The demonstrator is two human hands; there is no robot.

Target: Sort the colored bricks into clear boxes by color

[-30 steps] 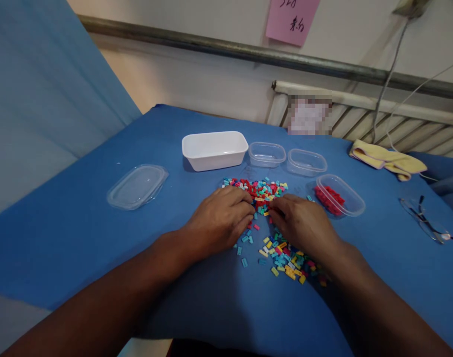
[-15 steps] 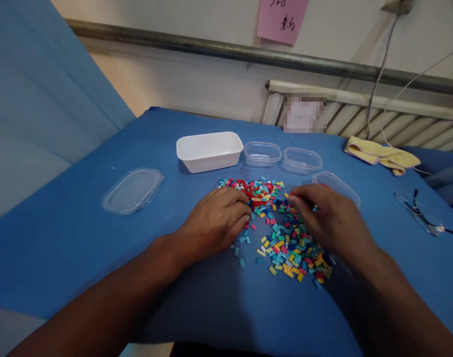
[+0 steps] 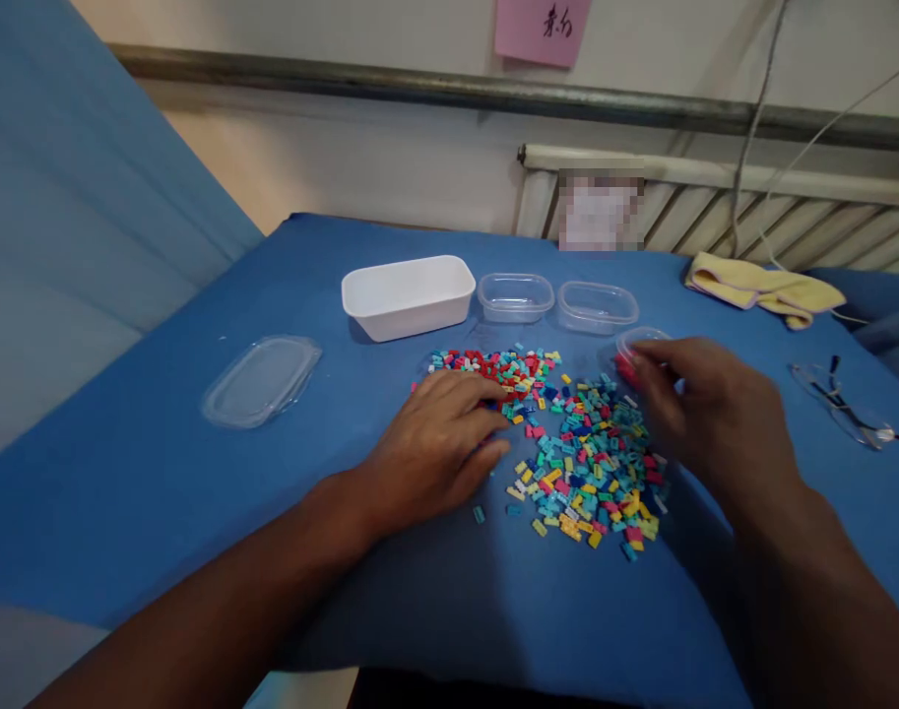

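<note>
Small colourful toy building bricks [image 3: 601, 463] lie in a loose heap between my two hands. Red ones are dense in the heap's upper left part. My left hand [image 3: 434, 443] rests over that part, its fingers slightly bent and the thumb apart, touching or just above the bricks. To the right, my right hand [image 3: 715, 414] is at a clear plastic tub [image 3: 645, 333] with red bricks [image 3: 625, 368] in it. Its thumb and fingers are pinched together at the tub's near side; what is between them is hidden. The hand covers most of this tub.
A white rectangular tub [image 3: 409, 305] and two clear tubs, one in the middle [image 3: 515, 298] and one further right [image 3: 597, 307], stand along the back. Clear lids [image 3: 263, 382] lie at left. Glasses [image 3: 848, 409] and a yellow cloth [image 3: 763, 288] are at right.
My right hand has moved right, from above the brick heap to the clear tub with red bricks. My left hand has shifted slightly right, its fingers more spread. The view has tilted a little.
</note>
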